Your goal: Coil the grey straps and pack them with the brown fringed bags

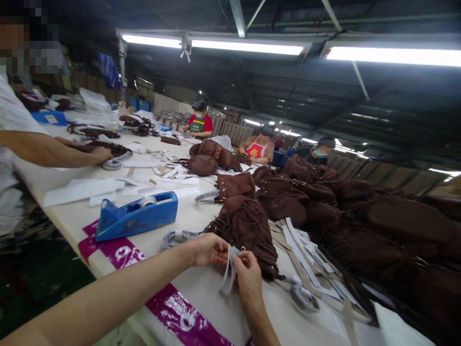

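A thin white strip (227, 278), bent over on itself, hangs between my two hands above the table. My left hand (211, 250) is closed on its upper edge, fingers curled toward the right. Thumb and fingers of my right hand (248, 271) pinch the same strip from the other side. Just beyond them lies a brown fringed bag (247, 228) with small metal rings. To the left of my left hand sits a coil of grey strap (179, 239) with a white wrap. Another wrapped coil (304, 298) lies right of my right hand.
A blue tape dispenser (139, 216) stands at left on a purple printed strip (180, 307). Brown bags (396, 221) are heaped at right, beside paper and card strips (306, 254). At left a co-worker's arm (54, 149) reaches over the table; several people work farther back.
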### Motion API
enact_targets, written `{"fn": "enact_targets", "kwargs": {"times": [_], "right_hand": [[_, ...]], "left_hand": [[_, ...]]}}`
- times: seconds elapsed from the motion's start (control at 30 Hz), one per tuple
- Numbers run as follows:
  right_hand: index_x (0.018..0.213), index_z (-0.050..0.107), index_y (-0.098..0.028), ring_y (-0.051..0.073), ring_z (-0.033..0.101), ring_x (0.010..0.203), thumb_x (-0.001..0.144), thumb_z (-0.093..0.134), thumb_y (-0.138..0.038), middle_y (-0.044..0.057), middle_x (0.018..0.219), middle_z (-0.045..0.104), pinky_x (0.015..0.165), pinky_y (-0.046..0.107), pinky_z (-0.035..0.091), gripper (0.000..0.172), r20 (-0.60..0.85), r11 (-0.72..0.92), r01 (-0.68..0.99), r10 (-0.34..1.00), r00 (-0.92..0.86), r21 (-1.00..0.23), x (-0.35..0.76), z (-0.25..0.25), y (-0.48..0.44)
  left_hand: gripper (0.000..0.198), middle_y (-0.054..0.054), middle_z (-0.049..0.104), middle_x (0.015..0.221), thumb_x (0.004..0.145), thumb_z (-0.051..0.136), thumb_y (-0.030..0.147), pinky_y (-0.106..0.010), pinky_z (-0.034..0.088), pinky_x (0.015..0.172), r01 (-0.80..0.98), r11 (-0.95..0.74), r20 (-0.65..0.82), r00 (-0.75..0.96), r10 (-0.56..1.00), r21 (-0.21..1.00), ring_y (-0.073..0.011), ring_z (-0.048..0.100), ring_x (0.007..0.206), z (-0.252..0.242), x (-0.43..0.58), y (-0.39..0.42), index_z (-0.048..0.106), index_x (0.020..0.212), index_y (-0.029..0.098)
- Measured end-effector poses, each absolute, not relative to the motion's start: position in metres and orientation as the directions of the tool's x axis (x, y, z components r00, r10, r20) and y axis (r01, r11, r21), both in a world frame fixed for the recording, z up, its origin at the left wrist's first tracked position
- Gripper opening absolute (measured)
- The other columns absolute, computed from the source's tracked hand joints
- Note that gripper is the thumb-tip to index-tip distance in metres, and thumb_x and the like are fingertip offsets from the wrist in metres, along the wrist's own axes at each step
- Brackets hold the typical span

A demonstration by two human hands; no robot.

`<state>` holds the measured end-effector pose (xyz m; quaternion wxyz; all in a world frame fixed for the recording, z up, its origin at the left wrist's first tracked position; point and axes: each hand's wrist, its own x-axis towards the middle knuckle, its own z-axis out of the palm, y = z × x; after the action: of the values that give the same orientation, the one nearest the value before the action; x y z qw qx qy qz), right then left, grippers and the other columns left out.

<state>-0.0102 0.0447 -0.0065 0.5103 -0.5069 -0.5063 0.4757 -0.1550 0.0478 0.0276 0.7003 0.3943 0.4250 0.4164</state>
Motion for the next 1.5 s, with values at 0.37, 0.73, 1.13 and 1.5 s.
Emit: {"fn": "enact_targets", "kwargs": {"times": [0.37,0.73,1.13,1.5], "right_hand": [[0.066,0.053,-0.02,0.013,0.05,0.055,0.061,0.072,-0.037,-0.005,0.059,0.055,0.051,0.023,0.041,0.026,0.118,0.119,0.035,0.993,-0.022,-0.992,-0.002,-0.008,0.039],[0.082,0.059,-0.018,0.014,0.051,0.051,0.066,0.072,-0.042,-0.002,0.06,0.062,0.047,0.022,0.037,0.032,0.086,0.087,0.003,0.983,-0.162,-0.996,0.001,-0.006,0.03],[0.07,0.052,-0.02,0.012,0.051,0.047,0.053,0.082,-0.047,-0.005,0.054,0.056,0.045,0.022,0.041,0.044,0.008,-0.011,-0.109,0.986,-0.169,-0.994,0.008,-0.011,0.044],[0.088,0.046,-0.023,0.013,0.057,0.056,0.058,0.081,-0.038,-0.005,0.065,0.064,0.056,0.024,0.045,0.049,0.085,0.045,-0.236,0.983,-0.164,-0.971,0.011,0.004,0.044]], "left_hand": [[0.019,-0.001,0.057,0.052,0.058,0.079,0.019,-0.022,0.05,0.054,-0.114,0.436,-0.408,0.205,0.89,0.893,-0.0086,0.053,0.046,0.012,-0.146,0.052,0.062,0.059,0.009],[0.032,0.006,0.039,0.038,0.065,0.077,0.034,-0.02,0.015,0.036,0.137,0.46,-0.474,0.092,0.876,0.877,-0.0052,0.027,0.032,0.028,-0.144,0.047,0.052,0.056,0.016],[0.019,0.007,0.04,0.048,0.062,0.071,0.024,-0.023,0.019,0.046,0.238,0.232,-0.259,0.087,0.962,0.943,-0.0075,0.03,0.047,0.032,-0.143,0.037,0.055,0.058,0.015],[0.048,0.001,0.054,0.062,0.065,0.063,0.062,-0.024,0.037,0.054,0.011,0.262,-0.26,0.166,0.951,0.965,-0.0123,0.049,0.056,0.022,-0.13,0.024,0.055,0.072,0.015]]}}
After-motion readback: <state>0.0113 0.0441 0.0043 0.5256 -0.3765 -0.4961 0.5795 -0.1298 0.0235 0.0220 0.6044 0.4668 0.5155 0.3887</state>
